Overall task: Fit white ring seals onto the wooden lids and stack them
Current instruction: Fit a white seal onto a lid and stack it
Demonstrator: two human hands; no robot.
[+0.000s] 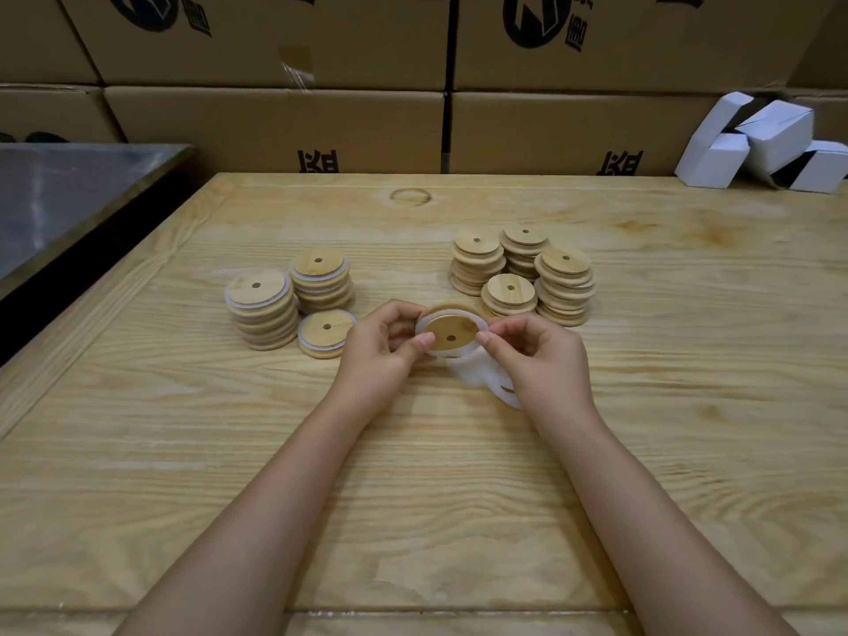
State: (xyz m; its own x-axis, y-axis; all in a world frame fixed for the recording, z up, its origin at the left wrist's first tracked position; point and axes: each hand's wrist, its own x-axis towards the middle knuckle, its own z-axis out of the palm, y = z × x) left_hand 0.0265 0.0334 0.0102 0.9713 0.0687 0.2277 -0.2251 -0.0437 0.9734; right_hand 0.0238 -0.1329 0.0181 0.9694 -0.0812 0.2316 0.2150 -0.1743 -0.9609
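Wooden lid (449,331) is held just above the table (459,498), mid-centre, with a white ring seal (425,324) partly round its inner step. Left hand (383,355) grips the lid's left edge. Right hand (543,355) pinches the seal at the right edge, with a bunch of spare seals (477,378) under it. Sealed stacks (264,309) sit to the left, bare lid stacks (562,289) to the right. Cardboard boxes (275,126) stand behind.

Head-worn wide view, forward and down, close over the table (711,360).
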